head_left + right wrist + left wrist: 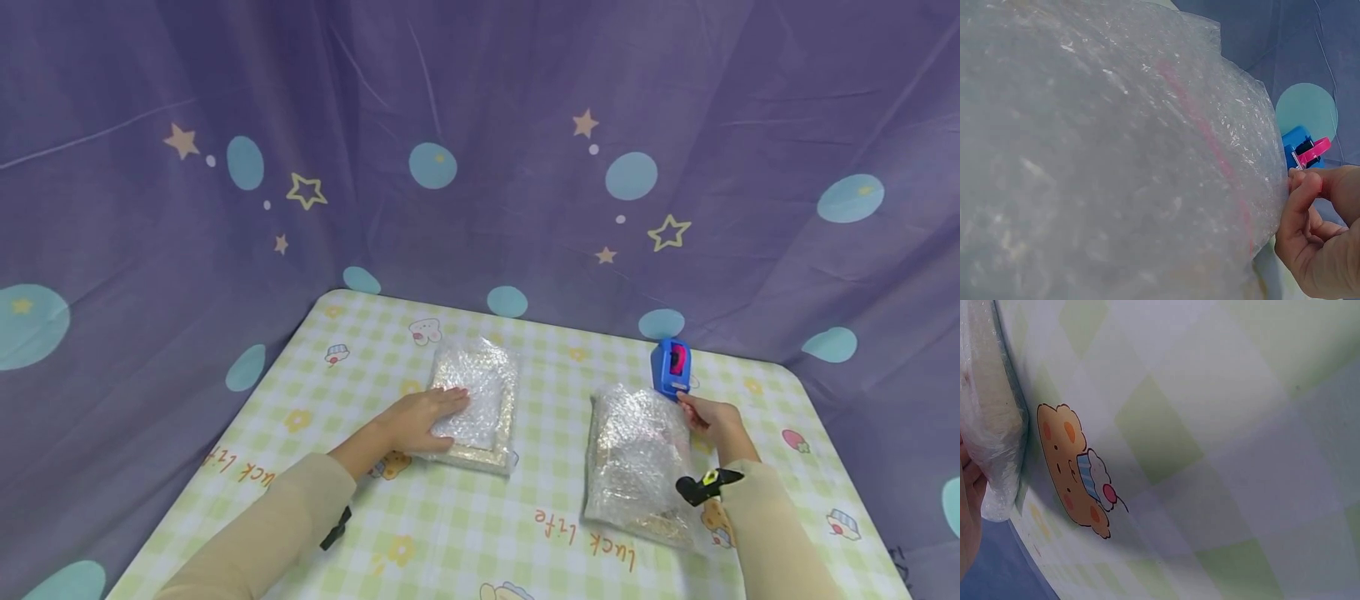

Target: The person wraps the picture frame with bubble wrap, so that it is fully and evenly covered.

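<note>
My left hand [418,419] lies with extended fingers on a flat rectangular item wrapped in bubble wrap [480,375], which looks like a pale picture frame. Part of that wrapped frame [991,394] shows at the left wrist view's edge. On the right, a blue tape dispenser [662,367] with a pink roll stands just behind a second bubble-wrapped package [637,450]. At the dispenser's front edge, the thumb and finger of my right hand [712,417] pinch what seems to be the tape's end. A pink strip [1210,137] crosses the second package.
A green-and-white checked cloth [555,492] with cartoon prints covers the table. Purple curtains [510,83] with stars and teal ovals hang behind and beside it. A black wrist strap [708,483] sits over the right sleeve.
</note>
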{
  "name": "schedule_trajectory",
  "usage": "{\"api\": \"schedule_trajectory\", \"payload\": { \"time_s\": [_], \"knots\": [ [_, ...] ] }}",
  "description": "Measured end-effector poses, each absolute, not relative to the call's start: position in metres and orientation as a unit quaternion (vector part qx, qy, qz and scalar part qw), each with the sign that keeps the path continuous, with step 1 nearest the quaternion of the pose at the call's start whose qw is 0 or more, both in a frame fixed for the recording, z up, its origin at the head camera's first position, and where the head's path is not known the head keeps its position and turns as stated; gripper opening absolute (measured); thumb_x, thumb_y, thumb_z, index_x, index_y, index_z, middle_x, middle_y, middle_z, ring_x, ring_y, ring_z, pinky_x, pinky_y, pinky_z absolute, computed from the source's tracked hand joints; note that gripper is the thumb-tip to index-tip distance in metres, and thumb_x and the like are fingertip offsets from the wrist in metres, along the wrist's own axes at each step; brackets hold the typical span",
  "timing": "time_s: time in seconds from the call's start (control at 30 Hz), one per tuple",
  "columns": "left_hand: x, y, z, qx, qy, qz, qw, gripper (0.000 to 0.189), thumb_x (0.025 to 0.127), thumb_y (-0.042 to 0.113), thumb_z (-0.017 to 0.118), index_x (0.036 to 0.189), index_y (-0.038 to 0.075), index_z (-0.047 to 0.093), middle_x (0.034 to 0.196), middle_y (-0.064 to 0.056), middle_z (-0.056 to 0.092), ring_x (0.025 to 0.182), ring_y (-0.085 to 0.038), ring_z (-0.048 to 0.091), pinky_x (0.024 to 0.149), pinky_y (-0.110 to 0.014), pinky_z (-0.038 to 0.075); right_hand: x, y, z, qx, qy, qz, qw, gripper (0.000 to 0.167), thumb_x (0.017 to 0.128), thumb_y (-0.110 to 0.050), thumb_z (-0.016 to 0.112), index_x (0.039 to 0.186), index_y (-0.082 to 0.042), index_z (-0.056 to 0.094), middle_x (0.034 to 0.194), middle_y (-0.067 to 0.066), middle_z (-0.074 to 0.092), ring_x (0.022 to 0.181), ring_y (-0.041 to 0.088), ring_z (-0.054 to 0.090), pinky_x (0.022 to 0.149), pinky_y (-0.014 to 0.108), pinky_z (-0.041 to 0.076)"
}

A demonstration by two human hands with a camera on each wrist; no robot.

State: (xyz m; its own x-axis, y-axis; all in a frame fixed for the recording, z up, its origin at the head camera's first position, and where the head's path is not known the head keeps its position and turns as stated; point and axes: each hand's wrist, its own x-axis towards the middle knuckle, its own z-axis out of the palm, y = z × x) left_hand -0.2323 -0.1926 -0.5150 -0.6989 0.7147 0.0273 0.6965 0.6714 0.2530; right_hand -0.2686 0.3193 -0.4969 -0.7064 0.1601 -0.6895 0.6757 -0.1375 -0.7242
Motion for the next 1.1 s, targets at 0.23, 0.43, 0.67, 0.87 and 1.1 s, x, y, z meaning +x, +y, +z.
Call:
{"api": "schedule_trajectory", "payload": {
  "time_s": [0.23, 0.43, 0.67, 0.87, 1.1],
  "knots": [
    [-0.232, -0.194, -0.515, 0.394, 0.91, 0.123, 0.032, 0.069, 0.086, 0.042, 0.058, 0.145, 0.009, 0.043, 0.153, -0.009, 0.04, 0.141, -0.029, 0.04, 0.117, -0.043, 0.035, -0.269, 0.316, -0.499, 0.355, 0.637, -0.666, 0.155, 0.04, 0.095, -0.012, 0.056, 0.055, -0.012, 0.058, 0.05, -0.007, 0.055, 0.047, -0.002, 0.049, 0.049, 0.009, 0.046],
    [-0.232, -0.194, -0.514, 0.391, 0.912, 0.119, 0.033, 0.069, 0.086, 0.043, 0.057, 0.145, 0.009, 0.042, 0.154, -0.008, 0.04, 0.142, -0.029, 0.039, 0.118, -0.042, 0.035, -0.271, 0.313, -0.501, 0.373, 0.644, -0.658, 0.118, 0.038, 0.092, -0.008, 0.059, 0.054, -0.011, 0.057, 0.047, -0.006, 0.055, 0.045, -0.001, 0.05, 0.048, 0.011, 0.047],
    [-0.23, -0.191, -0.512, 0.387, 0.913, 0.12, 0.041, 0.069, 0.087, 0.042, 0.057, 0.145, 0.01, 0.042, 0.155, -0.007, 0.039, 0.142, -0.03, 0.038, 0.117, -0.044, 0.034, -0.269, 0.313, -0.505, 0.4, 0.668, -0.62, 0.091, 0.032, 0.087, -0.007, 0.062, 0.056, -0.01, 0.054, 0.046, -0.005, 0.054, 0.043, 0.001, 0.052, 0.048, 0.014, 0.051],
    [-0.229, -0.192, -0.512, 0.386, 0.914, 0.123, 0.039, 0.069, 0.086, 0.042, 0.057, 0.145, 0.01, 0.043, 0.154, -0.008, 0.04, 0.142, -0.03, 0.039, 0.117, -0.044, 0.035, -0.263, 0.317, -0.504, 0.363, 0.676, -0.633, 0.099, 0.035, 0.091, -0.013, 0.062, 0.056, -0.012, 0.057, 0.049, -0.006, 0.056, 0.045, 0.0, 0.051, 0.048, 0.014, 0.05],
    [-0.23, -0.191, -0.511, 0.387, 0.914, 0.117, 0.036, 0.068, 0.086, 0.042, 0.057, 0.145, 0.009, 0.043, 0.154, -0.008, 0.039, 0.142, -0.03, 0.039, 0.117, -0.044, 0.034, -0.251, 0.319, -0.494, 0.234, 0.736, -0.624, 0.118, 0.024, 0.093, -0.023, 0.061, 0.07, -0.022, 0.066, 0.062, -0.015, 0.061, 0.058, -0.001, 0.055, 0.058, 0.015, 0.052]
  ]
}}
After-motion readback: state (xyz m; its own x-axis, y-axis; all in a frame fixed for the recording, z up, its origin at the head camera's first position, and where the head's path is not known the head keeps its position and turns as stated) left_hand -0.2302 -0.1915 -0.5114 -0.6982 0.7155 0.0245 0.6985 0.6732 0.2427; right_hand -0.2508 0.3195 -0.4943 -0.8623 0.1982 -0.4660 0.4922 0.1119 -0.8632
